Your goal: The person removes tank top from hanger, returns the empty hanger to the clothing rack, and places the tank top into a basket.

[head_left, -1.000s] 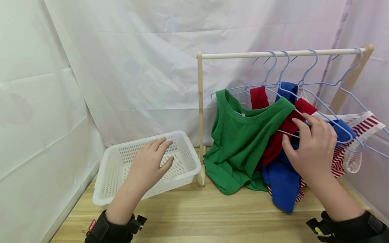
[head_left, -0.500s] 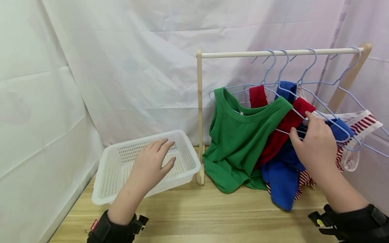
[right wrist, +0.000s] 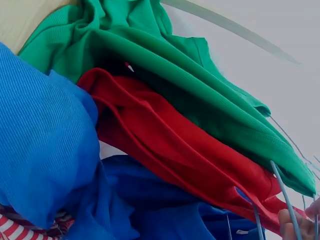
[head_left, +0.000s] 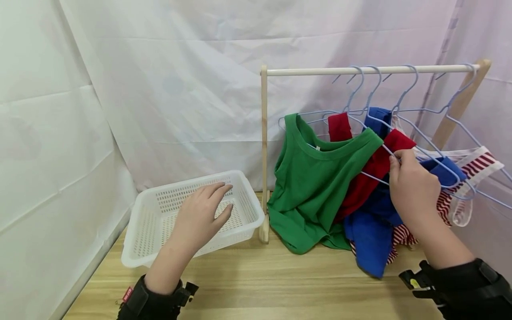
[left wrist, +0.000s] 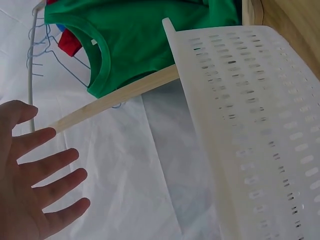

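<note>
My right hand (head_left: 414,189) pinches the thin wire of a light blue clothes hanger (right wrist: 285,197) at the front of the row. A green tank top (head_left: 320,182) hangs on that front hanger. Behind it are a red top (head_left: 370,173), a blue top (head_left: 370,240) and a red-and-white striped one (head_left: 478,169), each on a blue hanger. In the right wrist view only some fingertips (right wrist: 295,222) show, at the lower right corner. My left hand (head_left: 200,213) hovers over the white basket (head_left: 134,231), fingers spread and holding nothing.
A wooden rack with a white rail (head_left: 304,72) holds the hangers by their hooks. Its left post (head_left: 264,155) stands close beside the basket. Everything rests on a wood-grain table (head_left: 256,284), with white sheeting (head_left: 172,111) behind and at both sides.
My right hand has closed its fingers on the hanger wire beside the green tank top; before, they were spread near the red top. My left hand has stayed almost still over the basket.
</note>
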{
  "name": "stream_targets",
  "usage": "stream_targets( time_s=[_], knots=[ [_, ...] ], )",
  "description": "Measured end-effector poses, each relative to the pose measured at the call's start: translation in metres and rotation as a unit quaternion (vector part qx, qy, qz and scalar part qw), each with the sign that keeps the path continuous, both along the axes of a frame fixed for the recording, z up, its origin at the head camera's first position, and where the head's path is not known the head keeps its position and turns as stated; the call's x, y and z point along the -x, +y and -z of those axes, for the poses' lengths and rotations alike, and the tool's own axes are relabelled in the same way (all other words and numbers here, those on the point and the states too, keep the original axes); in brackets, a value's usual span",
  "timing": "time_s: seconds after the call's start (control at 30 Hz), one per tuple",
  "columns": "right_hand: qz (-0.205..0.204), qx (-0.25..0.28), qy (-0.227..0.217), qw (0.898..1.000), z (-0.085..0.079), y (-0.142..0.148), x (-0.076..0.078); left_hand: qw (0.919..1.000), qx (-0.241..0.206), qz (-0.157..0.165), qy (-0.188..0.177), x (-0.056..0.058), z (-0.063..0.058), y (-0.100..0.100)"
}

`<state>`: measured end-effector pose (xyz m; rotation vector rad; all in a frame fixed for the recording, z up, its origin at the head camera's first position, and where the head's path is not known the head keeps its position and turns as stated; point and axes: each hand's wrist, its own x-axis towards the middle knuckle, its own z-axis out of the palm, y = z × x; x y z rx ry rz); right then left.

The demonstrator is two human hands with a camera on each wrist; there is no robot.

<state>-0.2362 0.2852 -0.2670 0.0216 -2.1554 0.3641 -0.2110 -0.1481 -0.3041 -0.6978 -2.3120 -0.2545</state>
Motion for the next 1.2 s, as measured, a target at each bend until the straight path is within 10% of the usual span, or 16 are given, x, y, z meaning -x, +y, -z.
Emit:
stream_targets(
  time_s=[1.2],
  knots=[
    [-0.032, 0.059, 0.05, 0.996, -0.007, -0.011, 0.003, 0.9987, -0.033, 0.012, 0.038, 0.009, -0.004, 0.021]
  ],
)
